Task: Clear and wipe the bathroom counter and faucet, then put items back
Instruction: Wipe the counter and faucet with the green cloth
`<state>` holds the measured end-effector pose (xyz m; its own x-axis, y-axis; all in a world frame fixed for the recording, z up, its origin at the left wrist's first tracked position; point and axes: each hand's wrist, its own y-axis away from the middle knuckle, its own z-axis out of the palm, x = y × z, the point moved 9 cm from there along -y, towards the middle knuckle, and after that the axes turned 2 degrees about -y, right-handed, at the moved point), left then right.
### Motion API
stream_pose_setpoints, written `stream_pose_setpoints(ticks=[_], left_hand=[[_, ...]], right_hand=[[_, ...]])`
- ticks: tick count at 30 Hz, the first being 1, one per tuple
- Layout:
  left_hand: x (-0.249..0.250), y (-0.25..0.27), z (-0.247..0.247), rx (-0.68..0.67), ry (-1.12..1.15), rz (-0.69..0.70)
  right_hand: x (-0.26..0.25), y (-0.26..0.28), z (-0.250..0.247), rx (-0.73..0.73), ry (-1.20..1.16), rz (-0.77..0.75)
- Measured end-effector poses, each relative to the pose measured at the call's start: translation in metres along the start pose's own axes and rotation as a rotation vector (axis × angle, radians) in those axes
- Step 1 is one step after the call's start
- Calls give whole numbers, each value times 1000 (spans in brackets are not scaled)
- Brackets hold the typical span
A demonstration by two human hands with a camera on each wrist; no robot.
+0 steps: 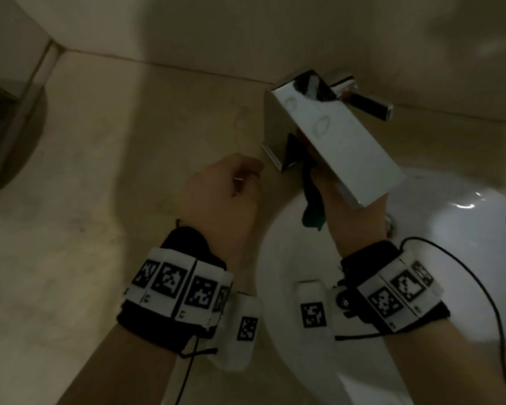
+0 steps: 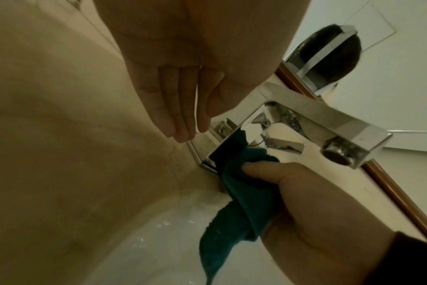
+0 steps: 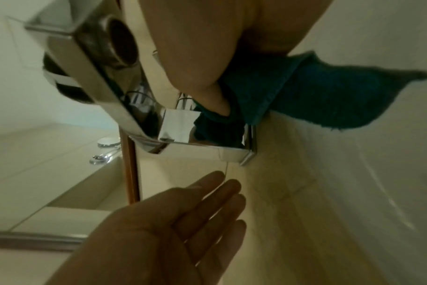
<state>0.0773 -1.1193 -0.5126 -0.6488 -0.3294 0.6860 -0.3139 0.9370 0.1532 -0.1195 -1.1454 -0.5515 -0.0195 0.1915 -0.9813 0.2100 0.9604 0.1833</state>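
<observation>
Faucet (image 1: 327, 133), a square chrome fitting, stood on the beige counter (image 1: 100, 171) at the back edge of the white sink (image 1: 450, 229), its flat spout reaching out over the basin and its lever handle (image 1: 368, 105) pointing away to the right. Right hand (image 1: 351, 211) reached in beneath the spout, fingers and thumb curled around a dark teal cloth (image 2: 241, 192), and pressed the bunched upper end of the cloth against the front of the faucet base (image 3: 217, 135); the loose tail of the cloth hung down toward the basin. Left hand (image 1: 225, 191) held nothing; its fingers (image 3: 207, 202) were nearly straight and close together, the fingertips lying near the left side of the base, above the counter. Whether they touched the counter could not be told. Both wrists carried black bands with white marker blocks (image 1: 173, 285).
</observation>
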Motion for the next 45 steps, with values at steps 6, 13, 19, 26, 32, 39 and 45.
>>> stream_pose_setpoints(ticks=[6,13,19,26,32,39,45], left_hand=[[-6,16,-7,-80,-6,74],[-13,18,-22,-45,65,103],[14,48,31,-304,-158,359],[46,43,79,-381,-347,497],[42,47,75,-354,-473,547],[-11,63,48,-380,-616,388],[-27,54,31,-394,-490,198]], right_hand=[[-19,55,54,-236,612,-424],[-9,56,110,-544,836,-423],[-14,55,62,-405,871,-518],[5,-8,17,-245,1121,-277],[1,16,35,-298,1175,-299],[-10,67,79,-400,988,-463],[-16,73,81,-588,879,-349]])
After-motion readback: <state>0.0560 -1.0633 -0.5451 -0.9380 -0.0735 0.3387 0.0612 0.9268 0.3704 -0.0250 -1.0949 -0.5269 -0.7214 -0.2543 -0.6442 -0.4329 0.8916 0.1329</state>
